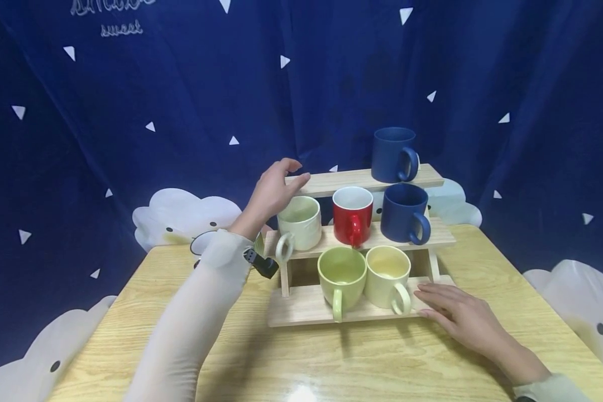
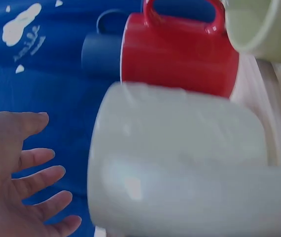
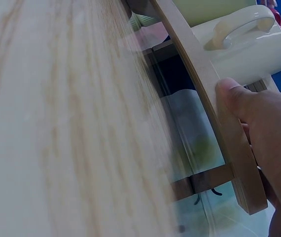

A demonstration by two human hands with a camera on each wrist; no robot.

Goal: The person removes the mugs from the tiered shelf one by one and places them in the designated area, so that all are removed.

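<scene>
My left hand (image 1: 273,190) is at the left end of the top shelf board (image 1: 339,181), fingers spread apart and holding nothing in the left wrist view. Just below it stands a whitish mug (image 1: 306,231) on the middle shelf, large in the left wrist view. Beside that mug are a red mug (image 1: 345,220) and a blue mug (image 1: 399,218). Another blue mug (image 1: 388,156) stands on top. A green mug (image 1: 334,279) and a cream mug (image 1: 379,287) share the bottom shelf. My right hand (image 1: 464,318) rests on that shelf's right end, thumb (image 3: 236,96) against the board.
The three-step wooden rack (image 1: 301,312) stands on a wood-grain table (image 1: 241,357). Behind hangs a dark blue curtain (image 1: 191,100) with white triangles. Cloud shapes (image 1: 196,212) show around the table's edges. The mug handles mostly point toward the front.
</scene>
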